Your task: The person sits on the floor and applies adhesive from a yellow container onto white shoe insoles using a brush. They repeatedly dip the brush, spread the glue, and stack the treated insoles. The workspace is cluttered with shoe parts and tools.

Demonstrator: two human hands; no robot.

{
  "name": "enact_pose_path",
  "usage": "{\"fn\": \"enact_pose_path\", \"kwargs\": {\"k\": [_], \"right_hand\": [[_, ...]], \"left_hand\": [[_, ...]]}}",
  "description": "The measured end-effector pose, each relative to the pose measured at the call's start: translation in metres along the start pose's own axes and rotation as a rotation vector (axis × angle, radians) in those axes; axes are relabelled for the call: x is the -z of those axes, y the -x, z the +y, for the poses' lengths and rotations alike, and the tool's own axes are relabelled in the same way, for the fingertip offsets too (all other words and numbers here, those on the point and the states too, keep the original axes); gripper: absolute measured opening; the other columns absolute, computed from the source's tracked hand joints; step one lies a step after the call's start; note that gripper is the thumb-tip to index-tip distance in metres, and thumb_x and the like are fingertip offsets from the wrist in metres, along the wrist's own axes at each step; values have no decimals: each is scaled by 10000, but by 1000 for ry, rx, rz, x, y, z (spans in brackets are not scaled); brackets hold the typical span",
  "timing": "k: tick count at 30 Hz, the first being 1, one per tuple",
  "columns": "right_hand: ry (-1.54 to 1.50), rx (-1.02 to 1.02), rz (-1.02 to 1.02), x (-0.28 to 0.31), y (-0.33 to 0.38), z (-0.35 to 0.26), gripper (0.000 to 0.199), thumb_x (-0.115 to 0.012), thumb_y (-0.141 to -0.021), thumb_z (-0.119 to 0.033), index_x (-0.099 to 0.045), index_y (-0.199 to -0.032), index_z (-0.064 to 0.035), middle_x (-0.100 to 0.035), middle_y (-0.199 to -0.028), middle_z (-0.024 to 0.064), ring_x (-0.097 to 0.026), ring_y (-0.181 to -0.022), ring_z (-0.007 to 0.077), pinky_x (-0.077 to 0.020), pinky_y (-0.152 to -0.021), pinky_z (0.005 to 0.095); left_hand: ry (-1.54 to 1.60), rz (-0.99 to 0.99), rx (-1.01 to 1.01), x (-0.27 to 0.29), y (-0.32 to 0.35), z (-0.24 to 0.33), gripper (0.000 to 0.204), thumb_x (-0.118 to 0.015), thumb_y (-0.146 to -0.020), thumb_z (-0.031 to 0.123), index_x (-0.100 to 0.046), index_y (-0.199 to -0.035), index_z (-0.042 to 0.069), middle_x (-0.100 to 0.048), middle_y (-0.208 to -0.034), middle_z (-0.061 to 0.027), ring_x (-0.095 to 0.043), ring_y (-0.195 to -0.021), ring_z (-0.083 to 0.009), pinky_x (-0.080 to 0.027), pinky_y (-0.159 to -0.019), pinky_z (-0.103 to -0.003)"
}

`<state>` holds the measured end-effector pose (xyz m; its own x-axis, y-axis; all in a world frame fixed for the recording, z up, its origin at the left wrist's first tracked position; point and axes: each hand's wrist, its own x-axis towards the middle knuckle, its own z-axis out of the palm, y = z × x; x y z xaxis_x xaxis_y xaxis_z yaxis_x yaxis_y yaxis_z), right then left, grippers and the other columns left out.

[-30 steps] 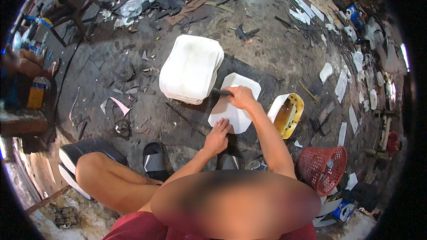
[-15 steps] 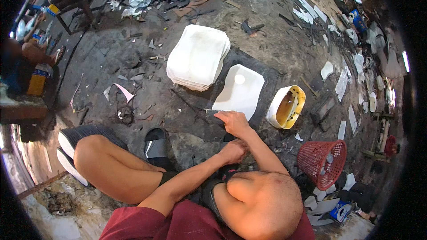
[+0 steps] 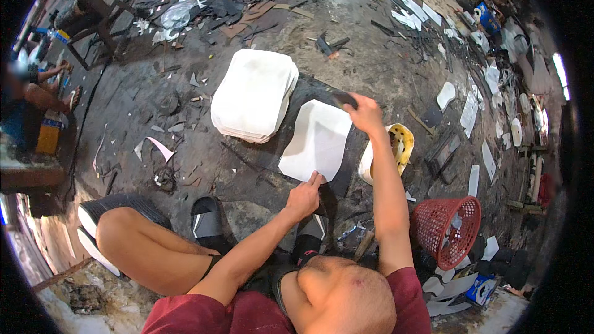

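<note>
A white shaped sheet [image 3: 318, 133] lies flat on a dark mat [image 3: 263, 158] on the ground before me. My left hand [image 3: 304, 196] is at its near edge, fingers closed with the tips on the edge. Beyond the sheet's far right corner, my right hand [image 3: 366, 114] grips a small dark flat piece [image 3: 341, 99]; its exact kind is unclear. A stack of similar white sheets [image 3: 253, 93] stands left of the single one. To the right, partly behind my right forearm, is a cut-off plastic tub [image 3: 404, 142] with yellow-brown residue inside.
A red mesh basket [image 3: 433, 229] stands at the right, near my knee. Dark scraps [image 3: 253, 15] and white offcuts [image 3: 408, 9] litter the far ground. My sandalled foot [image 3: 209, 219] is close to the mat. Another person's leg [image 3: 46, 96] shows at far left.
My right hand has moved from the sheet's near edge to its far right corner, showing the dark piece. My left hand has moved forward onto the near edge. The view has shifted slightly.
</note>
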<state>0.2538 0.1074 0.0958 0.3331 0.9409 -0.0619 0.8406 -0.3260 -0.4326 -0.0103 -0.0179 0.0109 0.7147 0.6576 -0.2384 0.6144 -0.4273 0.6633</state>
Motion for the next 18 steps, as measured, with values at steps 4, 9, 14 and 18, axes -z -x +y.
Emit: {"fn": "enact_pose_path", "kwargs": {"k": [4,9,14,18], "right_hand": [[132,97,-211,-40,-37,12,402,-633,-908,-350,-646,-1283,-208,-695,-1187,118,-655,-1087,343,-525,-918,455],[113,58,-165,-61,-17,4,380,-617,-878,-194,-667,-1254,-214,-697,-1201,69,-663,-1087,321,-544,-906,461],[120,265,158,-89,3,10,441,-639,-779,-130,-687,-1202,-243,-727,-1069,97,-700,-959,303,-567,-830,430],[175,189,55,-97,-8,16,424,-624,-800,-137,-698,-1200,-256,-740,-979,101,-713,-857,328,-573,-758,455]], "left_hand": [[-24,-20,21,-3,-2,1,590,-568,-840,122,-445,-1412,45,-481,-1477,-183,-653,-1013,-386,-567,-817,-507],[-17,31,-25,5,3,-5,559,-596,-828,124,-498,-1372,37,-518,-1458,-131,-659,-959,-350,-578,-784,-467],[-220,286,-166,9,-11,-14,491,-654,-809,134,-587,-1289,50,-581,-1393,-90,-650,-943,-287,-579,-749,-386],[-286,98,-156,14,-24,-23,432,-664,-813,127,-619,-1238,62,-603,-1370,-55,-649,-956,-257,-576,-749,-380]]}}
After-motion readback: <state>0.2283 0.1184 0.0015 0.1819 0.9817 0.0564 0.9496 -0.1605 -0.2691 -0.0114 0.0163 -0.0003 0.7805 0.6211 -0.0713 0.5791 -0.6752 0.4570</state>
